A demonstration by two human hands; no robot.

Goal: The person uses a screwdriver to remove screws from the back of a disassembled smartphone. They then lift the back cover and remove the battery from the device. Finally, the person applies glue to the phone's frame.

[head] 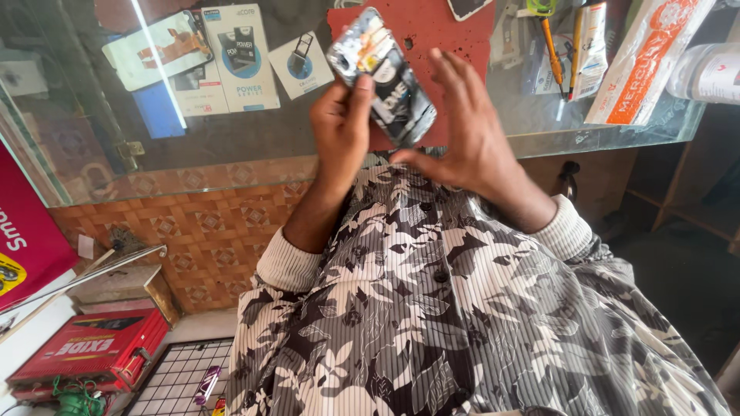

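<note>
Here, an opened phone (383, 77) with its back cover off is held up above the near edge of a glass counter (254, 139), tilted so its inner parts and battery face the person. The left hand (341, 127) grips it from below and on its left side, thumb pressed on the phone's face and the other fingers wrapped behind it. The right hand (470, 135) is spread, fingers stretched out beside the phone's right edge; its thumb touches the phone's lower end, so it steadies more than clasps. Both wrists come out of ribbed cuffs on a grey and white leaf-print shirt (432, 308) that fills the lower middle of the view. Behind the phone a red mat (447, 35) lies on the glass. Under the glass on the left are white boxes (239, 58) of accessories and a phone case (158, 50). On the right of the counter lie a yellow-handled tool (553, 58), a white and orange packet (647, 62) and a pale bottle (708, 73) on its side. Below the counter the front is brown patterned tile (200, 239). Down at the lower left a red box (92, 354) sits on the floor, with a wire grid (181, 377) next to it and a pink sign (23, 231) at the left edge.
</note>
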